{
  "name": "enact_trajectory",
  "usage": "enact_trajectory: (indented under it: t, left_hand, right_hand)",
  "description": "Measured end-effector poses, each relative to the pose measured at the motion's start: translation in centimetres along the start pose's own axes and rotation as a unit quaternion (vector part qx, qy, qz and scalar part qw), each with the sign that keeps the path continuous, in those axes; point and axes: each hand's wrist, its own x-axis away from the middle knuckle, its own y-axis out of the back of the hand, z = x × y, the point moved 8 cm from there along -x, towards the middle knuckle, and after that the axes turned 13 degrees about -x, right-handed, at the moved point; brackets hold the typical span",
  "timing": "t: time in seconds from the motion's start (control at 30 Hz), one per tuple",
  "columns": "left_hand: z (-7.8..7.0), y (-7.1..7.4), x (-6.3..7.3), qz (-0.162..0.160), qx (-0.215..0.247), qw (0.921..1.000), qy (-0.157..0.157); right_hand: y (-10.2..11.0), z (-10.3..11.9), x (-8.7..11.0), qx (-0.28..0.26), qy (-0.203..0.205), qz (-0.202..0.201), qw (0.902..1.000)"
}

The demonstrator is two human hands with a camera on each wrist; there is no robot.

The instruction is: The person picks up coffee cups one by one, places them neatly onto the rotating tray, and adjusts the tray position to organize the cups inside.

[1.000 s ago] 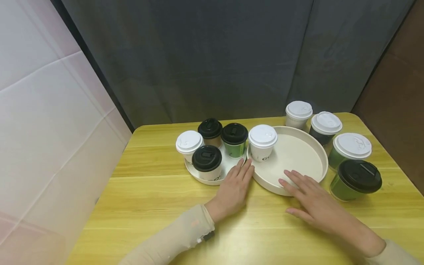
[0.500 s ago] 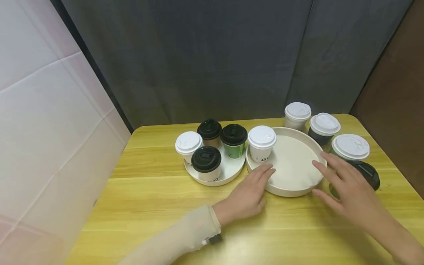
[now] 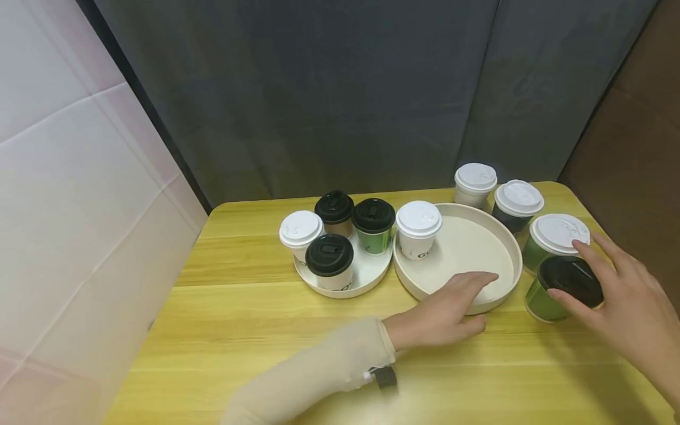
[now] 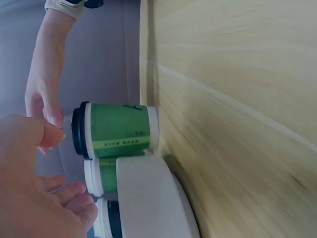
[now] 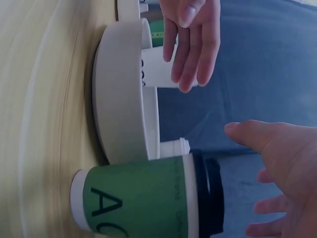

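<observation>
Well, from where I'm standing, with twelve o'clock pointing straight away from the person, the small white plate [image 3: 370, 270] sits leftmost on the table [image 3: 234, 336], holding four lidded cups: a white-lidded one [image 3: 301, 229] near ten, a black-lidded white one [image 3: 330, 260] near eight, a brown one [image 3: 336, 212] near twelve and a small green one [image 3: 374, 221] between one and two. Just right of it is the round tray [image 3: 470, 242], with a white cup [image 3: 418, 230] inside its rim near nine. The left hand [image 3: 443, 313] hovers over the tray's near edge, around six, fingers extended, palm holding nothing. Around the tray's outside come a far white cup [image 3: 475, 184] near twelve, a dark cup [image 3: 517, 203] between one and two, a white-lidded green cup [image 3: 555, 236] near three, and the large green cup [image 3: 564, 286] near four, just beside the rim. That last one stands upright, its long axis vertical, black lid on top. Rightmost, the right hand [image 3: 629, 301] is unclenched and bare of any cup, thumb and fingers spread wide. It's clearly the nearer hand: the large green cup lies below it toward nine or ten o'clock, close but apart, whereas from the left hand it's farther off, toward three.
</observation>
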Motion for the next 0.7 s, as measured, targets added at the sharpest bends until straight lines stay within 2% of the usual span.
enact_trajectory:
  t: [0.3, 0.47, 0.7]
  left_hand:
    - [-1.3, -1.6, -3.6, 0.019, -0.014, 0.9996, -0.015]
    - [-1.7, -2.7, -4.8, 0.034, -0.039, 0.9986, -0.01]
    - [-2.4, -3.7, -5.8, 0.045, -0.074, 0.9962, -0.004]
  right_hand:
    - [-0.7, -2.2, 0.6, 0.023, -0.029, 0.04, 0.9985]
    - [-0.9, -2.8, 0.9, 0.012, -0.041, 0.039, 0.9983]
    - [-1.0, -3.1, 1.1, 0.009, -0.032, 0.03, 0.999]
